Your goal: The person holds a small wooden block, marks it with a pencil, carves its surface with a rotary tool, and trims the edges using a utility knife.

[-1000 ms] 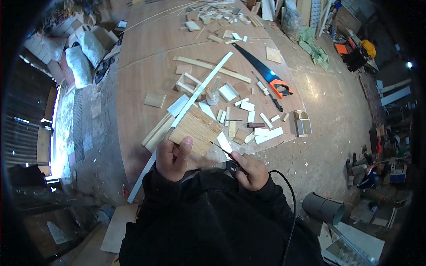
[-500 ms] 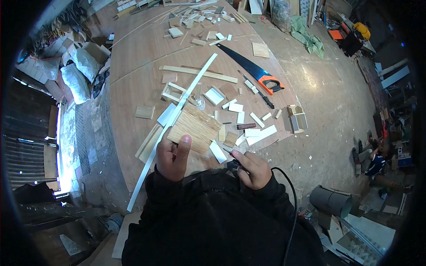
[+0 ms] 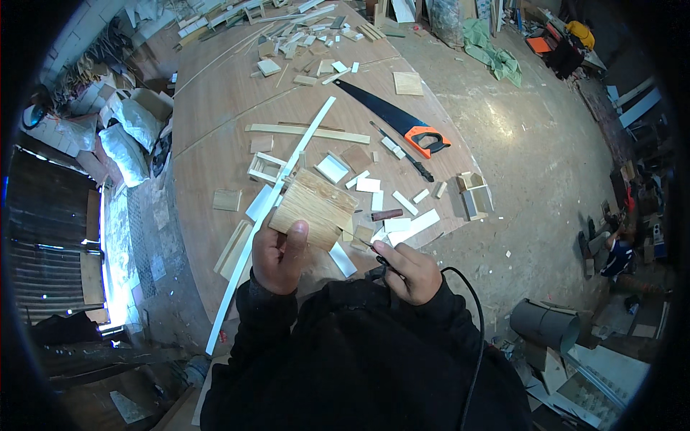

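Note:
My left hand [image 3: 281,256] grips a flat, square wooden board [image 3: 316,208] with visible grain, thumb on top and fingers underneath. Between the fingers of my right hand [image 3: 408,271] is a corded pen-shaped tool [image 3: 376,253] with a thin tip. That tip points at the board's right edge; I cannot tell whether it touches. A black cord [image 3: 477,323] runs from behind my right hand down past the sleeve. Next to the board, a long white strip [image 3: 241,280] lies slantwise beside my left hand. Small white and wooden pieces lie just past my right hand.
The wooden worktable [image 3: 208,100] carries a handsaw [image 3: 392,115] with an orange handle, a dark rod-like tool [image 3: 410,159], small wooden frames [image 3: 267,168] and many offcuts. A small open box [image 3: 472,196] sits at the right edge. Another person [image 3: 617,255] is far right.
The whole view has shifted slightly, with the table's things now a little farther left. Both hands keep their holds, and the pen tool's tip stays by the board's right edge.

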{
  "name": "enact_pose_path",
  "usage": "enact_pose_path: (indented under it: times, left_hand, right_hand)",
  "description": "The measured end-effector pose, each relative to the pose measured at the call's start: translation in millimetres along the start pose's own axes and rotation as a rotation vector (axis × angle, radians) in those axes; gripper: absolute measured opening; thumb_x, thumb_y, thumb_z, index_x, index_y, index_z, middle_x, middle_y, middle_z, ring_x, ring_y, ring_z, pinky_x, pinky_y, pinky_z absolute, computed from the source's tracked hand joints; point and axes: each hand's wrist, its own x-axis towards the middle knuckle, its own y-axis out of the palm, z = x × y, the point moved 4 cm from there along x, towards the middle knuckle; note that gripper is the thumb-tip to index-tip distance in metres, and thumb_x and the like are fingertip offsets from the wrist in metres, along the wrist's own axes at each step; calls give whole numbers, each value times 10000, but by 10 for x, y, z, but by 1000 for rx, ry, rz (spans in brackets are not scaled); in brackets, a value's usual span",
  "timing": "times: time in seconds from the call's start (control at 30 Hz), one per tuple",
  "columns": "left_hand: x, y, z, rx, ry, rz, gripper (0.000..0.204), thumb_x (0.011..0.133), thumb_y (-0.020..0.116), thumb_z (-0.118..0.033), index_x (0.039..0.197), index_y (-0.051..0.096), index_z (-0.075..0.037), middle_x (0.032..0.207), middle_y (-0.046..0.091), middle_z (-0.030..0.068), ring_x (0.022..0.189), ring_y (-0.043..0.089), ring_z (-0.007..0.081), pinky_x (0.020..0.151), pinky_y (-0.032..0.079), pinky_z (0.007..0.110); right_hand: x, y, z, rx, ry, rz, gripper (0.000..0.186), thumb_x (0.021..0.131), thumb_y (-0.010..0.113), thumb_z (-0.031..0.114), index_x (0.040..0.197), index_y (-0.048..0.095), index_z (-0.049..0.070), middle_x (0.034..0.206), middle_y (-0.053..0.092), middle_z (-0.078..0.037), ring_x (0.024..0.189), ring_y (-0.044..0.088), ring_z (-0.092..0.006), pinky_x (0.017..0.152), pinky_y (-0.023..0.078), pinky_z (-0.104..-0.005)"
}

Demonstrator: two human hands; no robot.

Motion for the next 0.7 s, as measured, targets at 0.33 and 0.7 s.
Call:
enact_pose_path:
  times: [0.33, 0.7]
  left_hand:
    - [223, 370, 72, -33, -32, -67, 382, 1019, 546, -294, 1158, 571, 62, 1032, 659, 123, 923, 636, 148, 806, 504, 293]
    - [315, 718, -2, -105, -59, -103, 381, 1041, 507, -278, 1231, 535, 50, 1053, 668, 138, 860, 681, 169, 744, 558, 303]
  right_hand:
    - [75, -247, -354, 57, 26, 30, 675, 801, 627, 2, 1441, 509, 185, 727, 519, -110, 609, 561, -287, 592, 485, -379]
    - [166, -474, -675, 119, 17, 102, 716, 772, 613, -11, 1452, 493, 180, 721, 532, -117, 626, 576, -298, 621, 492, -385]
